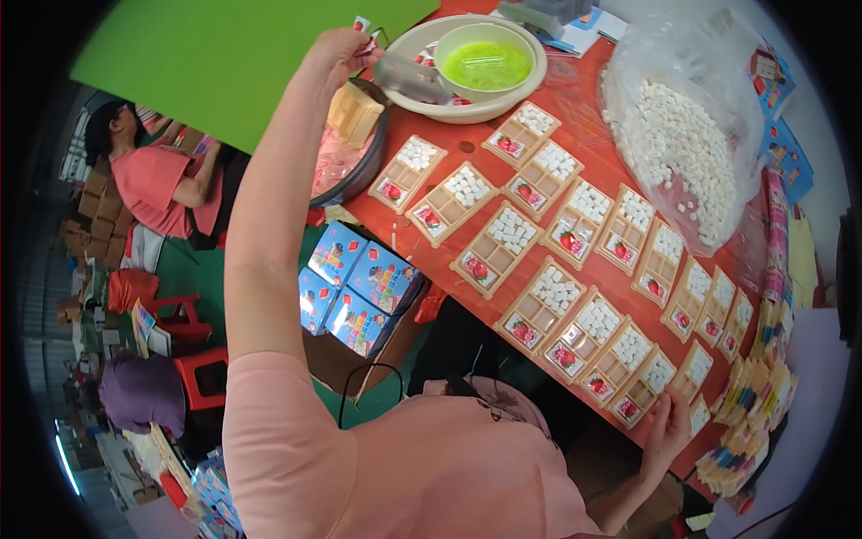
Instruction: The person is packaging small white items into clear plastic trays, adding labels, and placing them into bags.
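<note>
My left hand (pixel 346 52) is raised at the far left of the table, its fingers closed on a small strawberry-printed card (pixel 361 25). Beside it stands a pale basin (pixel 530 90) holding a clear plastic case (pixel 411 77) and a bowl with a bright green inside (pixel 488 65). My right hand (pixel 666 429) is at the table's near right edge, fingers loosely bent and apart, next to a wooden compartment tray (pixel 639 392). Several such trays (pixel 496 247) lie in rows, with small white pieces in one section and a strawberry card in another; other sections are bare.
A clear bag of white pieces (pixel 678 135) lies at the far right of the red table (pixel 404 235). A dark tub (pixel 382 135) holds wooden trays and pinkish packets. Blue boxes (pixel 359 274) fill a carton below. Stacked wooden pieces (pixel 745 422) stand right. A co-worker (pixel 166 180) sits left.
</note>
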`<state>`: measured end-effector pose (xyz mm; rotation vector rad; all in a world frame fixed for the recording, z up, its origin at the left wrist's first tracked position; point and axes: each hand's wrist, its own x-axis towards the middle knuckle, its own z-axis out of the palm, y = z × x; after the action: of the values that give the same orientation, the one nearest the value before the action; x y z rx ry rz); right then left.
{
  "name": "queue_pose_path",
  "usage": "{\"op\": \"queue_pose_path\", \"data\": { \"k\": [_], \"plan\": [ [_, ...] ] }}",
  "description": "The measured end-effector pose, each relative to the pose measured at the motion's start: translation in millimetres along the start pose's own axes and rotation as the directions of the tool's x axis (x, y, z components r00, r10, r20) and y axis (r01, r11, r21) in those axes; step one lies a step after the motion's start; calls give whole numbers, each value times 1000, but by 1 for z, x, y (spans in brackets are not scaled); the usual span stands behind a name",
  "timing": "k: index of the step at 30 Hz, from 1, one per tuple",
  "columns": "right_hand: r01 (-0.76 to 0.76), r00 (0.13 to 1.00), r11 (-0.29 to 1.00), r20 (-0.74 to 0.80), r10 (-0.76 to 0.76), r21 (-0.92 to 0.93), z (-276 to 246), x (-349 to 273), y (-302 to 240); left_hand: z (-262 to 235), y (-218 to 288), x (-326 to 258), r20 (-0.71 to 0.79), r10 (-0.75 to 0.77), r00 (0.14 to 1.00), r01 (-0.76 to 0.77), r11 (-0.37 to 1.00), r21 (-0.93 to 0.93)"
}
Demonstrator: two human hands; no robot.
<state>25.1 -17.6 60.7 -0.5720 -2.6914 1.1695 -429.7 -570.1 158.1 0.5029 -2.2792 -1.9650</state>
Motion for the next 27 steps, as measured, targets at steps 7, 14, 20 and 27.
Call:
{"op": "queue_pose_path", "data": {
  "k": [7, 14, 20, 27],
  "plan": [
    [233, 970, 972, 68, -231, -19, 24, 13, -44, 34, 3, 35, -166, 57, 984, -66, 997, -49],
    [411, 898, 903, 112, -425, 125, 77, 76, -105, 112, -24, -117, -47, 476, 878, -478, 869, -127],
    [619, 785, 785, -1, -619, 41, 181, 228, -140, 154, -116, -249, 233, 573, 785, -596, 803, 32],
    [504, 863, 784, 185, -469, -362, 269, 331, -174, 102, -169, -298, 99, 611, 786, -610, 738, 290]
  ]
}}
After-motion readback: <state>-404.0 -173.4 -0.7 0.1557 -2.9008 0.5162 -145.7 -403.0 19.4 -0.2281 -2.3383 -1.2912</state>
